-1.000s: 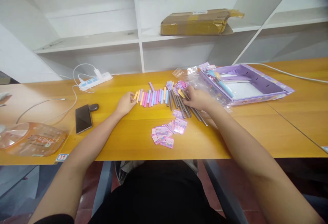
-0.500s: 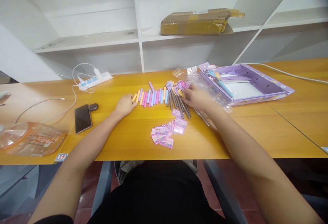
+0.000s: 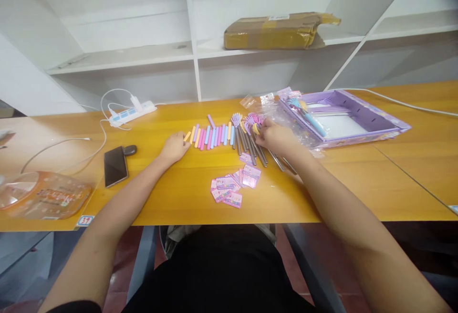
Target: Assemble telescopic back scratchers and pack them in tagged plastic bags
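Observation:
My left hand [image 3: 174,147] rests on the table with curled fingers, closed on an orange stick-shaped handle [image 3: 187,136] at the left end of a row. That row holds several pink, purple, blue and orange handles [image 3: 213,137], one purple handle [image 3: 211,121] lying behind it. My right hand [image 3: 275,136] pinches a back scratcher with a yellow hand-shaped head [image 3: 255,129]. Beside it lies a cluster of back scratchers with coloured heads [image 3: 236,119] and grey metal rods [image 3: 251,150]. More rods [image 3: 277,161] show beneath my right wrist.
Pink printed cards [image 3: 225,189] lie in front. A purple box [image 3: 375,112] with more scratchers and clear plastic bags [image 3: 272,108] stand right. Leftward are a phone [image 3: 115,166], a power strip [image 3: 133,113] and an orange jar [image 3: 53,194]. A taped carton [image 3: 268,34] sits on the shelf.
My right hand has shifted slightly, and the yellow head at its fingertips shows more plainly. Two rods now show under the wrist where one did. My left hand has barely moved.

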A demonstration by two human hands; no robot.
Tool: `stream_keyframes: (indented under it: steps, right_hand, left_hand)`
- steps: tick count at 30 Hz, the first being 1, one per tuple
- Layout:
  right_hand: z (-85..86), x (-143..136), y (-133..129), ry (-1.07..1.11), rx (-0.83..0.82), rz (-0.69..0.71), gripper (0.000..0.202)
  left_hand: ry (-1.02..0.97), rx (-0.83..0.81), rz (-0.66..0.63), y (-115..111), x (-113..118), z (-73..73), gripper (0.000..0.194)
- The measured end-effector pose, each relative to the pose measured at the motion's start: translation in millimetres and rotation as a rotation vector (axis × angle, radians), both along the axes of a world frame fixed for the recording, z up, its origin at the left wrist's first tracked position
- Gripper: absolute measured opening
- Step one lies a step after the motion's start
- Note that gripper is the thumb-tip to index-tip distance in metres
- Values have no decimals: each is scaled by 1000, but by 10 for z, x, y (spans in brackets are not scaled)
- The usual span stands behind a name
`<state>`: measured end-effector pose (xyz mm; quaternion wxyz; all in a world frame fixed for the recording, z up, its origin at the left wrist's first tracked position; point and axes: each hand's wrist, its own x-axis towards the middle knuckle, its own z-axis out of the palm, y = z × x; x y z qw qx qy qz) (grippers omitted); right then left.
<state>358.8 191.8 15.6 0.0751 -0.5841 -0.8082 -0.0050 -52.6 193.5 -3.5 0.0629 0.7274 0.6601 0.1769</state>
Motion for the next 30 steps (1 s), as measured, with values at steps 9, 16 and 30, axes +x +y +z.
stream_keyframes:
  steps: [9,16,30]
  right_hand:
    - [131,-65,-15,942,49,-27,56]
    - [167,-232,-74,1564,-208,114,53]
    - [-9,-372,-105,1855,-571,249,50]
  left_hand:
    - [-120,64,-55,-80,21,79,37]
    - [-127,108,-510,-346,245,104,40]
    - [-156,-81,-565,-476,413,5,41]
